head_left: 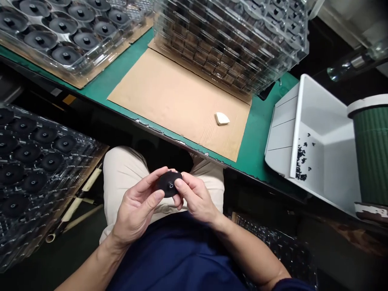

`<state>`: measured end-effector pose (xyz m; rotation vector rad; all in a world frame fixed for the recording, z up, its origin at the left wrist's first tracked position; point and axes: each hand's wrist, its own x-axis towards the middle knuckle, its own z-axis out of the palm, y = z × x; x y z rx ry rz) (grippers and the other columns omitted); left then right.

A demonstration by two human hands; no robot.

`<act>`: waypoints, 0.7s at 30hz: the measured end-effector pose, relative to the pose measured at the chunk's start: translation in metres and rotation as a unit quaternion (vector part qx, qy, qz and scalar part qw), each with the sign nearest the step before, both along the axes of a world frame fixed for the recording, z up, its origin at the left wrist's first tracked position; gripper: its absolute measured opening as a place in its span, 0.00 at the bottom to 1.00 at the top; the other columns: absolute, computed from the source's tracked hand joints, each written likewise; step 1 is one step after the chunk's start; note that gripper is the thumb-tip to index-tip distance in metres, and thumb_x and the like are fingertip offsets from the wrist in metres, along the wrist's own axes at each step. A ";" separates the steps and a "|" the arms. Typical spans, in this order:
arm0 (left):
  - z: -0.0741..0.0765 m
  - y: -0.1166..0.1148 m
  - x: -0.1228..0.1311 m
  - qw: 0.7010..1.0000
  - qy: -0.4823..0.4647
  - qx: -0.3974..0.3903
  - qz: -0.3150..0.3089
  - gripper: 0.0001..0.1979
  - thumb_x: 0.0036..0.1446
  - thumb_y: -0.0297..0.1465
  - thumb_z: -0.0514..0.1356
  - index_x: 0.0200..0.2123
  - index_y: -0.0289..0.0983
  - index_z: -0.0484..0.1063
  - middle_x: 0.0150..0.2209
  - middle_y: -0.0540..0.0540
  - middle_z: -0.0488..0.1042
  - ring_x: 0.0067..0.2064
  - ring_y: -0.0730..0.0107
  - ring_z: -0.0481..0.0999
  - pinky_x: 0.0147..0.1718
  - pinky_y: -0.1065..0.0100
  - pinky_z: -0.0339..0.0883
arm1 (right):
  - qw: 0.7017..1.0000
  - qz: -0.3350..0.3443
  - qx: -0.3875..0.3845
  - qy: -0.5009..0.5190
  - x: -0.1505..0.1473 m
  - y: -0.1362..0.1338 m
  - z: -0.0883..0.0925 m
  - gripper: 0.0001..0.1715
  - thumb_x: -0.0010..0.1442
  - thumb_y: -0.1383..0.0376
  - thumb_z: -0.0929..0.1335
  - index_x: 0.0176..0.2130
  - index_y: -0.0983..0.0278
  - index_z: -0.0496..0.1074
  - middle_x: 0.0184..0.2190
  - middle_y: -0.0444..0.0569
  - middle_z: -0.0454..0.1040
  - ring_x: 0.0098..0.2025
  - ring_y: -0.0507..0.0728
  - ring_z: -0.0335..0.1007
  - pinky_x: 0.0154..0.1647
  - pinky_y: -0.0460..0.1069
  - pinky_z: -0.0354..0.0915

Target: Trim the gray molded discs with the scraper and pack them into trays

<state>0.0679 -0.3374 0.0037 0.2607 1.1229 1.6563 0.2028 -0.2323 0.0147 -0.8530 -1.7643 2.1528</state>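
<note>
A round black disc-shaped part (166, 185) with a small raised hub is held over my lap, below the table's front edge. My left hand (139, 204) grips its left rim between thumb and fingers. On the other side my right hand (194, 194) pinches it, thumb resting close to the hub. The fingertips behind the disc are partly hidden. Beyond the hands, a flat piece of cardboard (169, 93) lies on the green table, with a small white wedge-shaped block (222, 119) on it.
Clear plastic trays (212, 48) are stacked at the back. More trays with black discs stand at the upper left (69, 36) and lower left (33, 149). To the right, a grey bin (315, 121) holds black scraps beside a green ribbed cylinder (371, 153).
</note>
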 end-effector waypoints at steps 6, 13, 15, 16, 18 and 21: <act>-0.004 0.008 0.003 0.997 0.036 -0.052 -0.052 0.19 0.64 0.35 0.66 0.57 0.39 0.79 0.50 0.39 0.83 0.55 0.55 0.81 0.58 0.59 0.73 | 0.998 -0.047 0.050 0.016 0.012 -0.009 -0.006 0.21 0.75 0.53 0.62 0.36 0.64 0.68 0.21 0.40 0.68 0.21 0.47 0.62 0.25 0.43 0.60; -0.006 0.019 0.028 0.996 0.053 -0.060 -0.033 0.23 0.56 0.30 0.72 0.55 0.45 0.76 0.49 0.46 0.81 0.35 0.69 0.82 0.33 0.72 0.78 | 0.997 -0.054 0.039 0.026 0.020 -0.008 -0.013 0.25 0.77 0.50 0.58 0.36 0.64 0.68 0.23 0.42 0.69 0.22 0.48 0.65 0.24 0.43 0.63; -0.006 0.022 0.034 0.994 0.056 -0.094 -0.013 0.15 0.56 0.33 0.73 0.47 0.42 0.78 0.41 0.49 0.81 0.25 0.74 0.76 0.21 0.73 0.73 | 0.997 -0.031 0.063 0.045 0.024 -0.010 -0.011 0.26 0.78 0.51 0.57 0.34 0.64 0.67 0.23 0.43 0.70 0.22 0.48 0.66 0.26 0.43 0.63; -0.005 0.023 0.035 0.993 0.050 -0.111 -0.005 0.13 0.57 0.35 0.72 0.44 0.41 0.80 0.38 0.49 0.81 0.24 0.73 0.76 0.19 0.74 0.71 | 0.996 -0.028 0.077 0.048 0.026 -0.010 -0.010 0.26 0.78 0.52 0.57 0.33 0.64 0.66 0.22 0.43 0.69 0.22 0.48 0.66 0.26 0.44 0.63; -0.003 0.027 0.035 0.990 0.035 -0.138 0.004 0.12 0.58 0.38 0.71 0.41 0.37 0.82 0.35 0.46 0.82 0.29 0.69 0.80 0.25 0.73 0.75 | 0.994 -0.036 0.094 0.039 0.030 -0.010 -0.009 0.26 0.77 0.53 0.58 0.31 0.63 0.66 0.20 0.42 0.68 0.21 0.48 0.64 0.26 0.44 0.61; 0.002 0.031 0.035 0.990 0.019 -0.139 -0.007 0.16 0.60 0.38 0.69 0.48 0.36 0.83 0.41 0.41 0.84 0.45 0.62 0.83 0.43 0.70 0.78 | 0.996 -0.069 0.048 0.015 0.035 -0.008 -0.010 0.25 0.77 0.51 0.59 0.33 0.63 0.67 0.19 0.41 0.68 0.19 0.48 0.61 0.23 0.43 0.59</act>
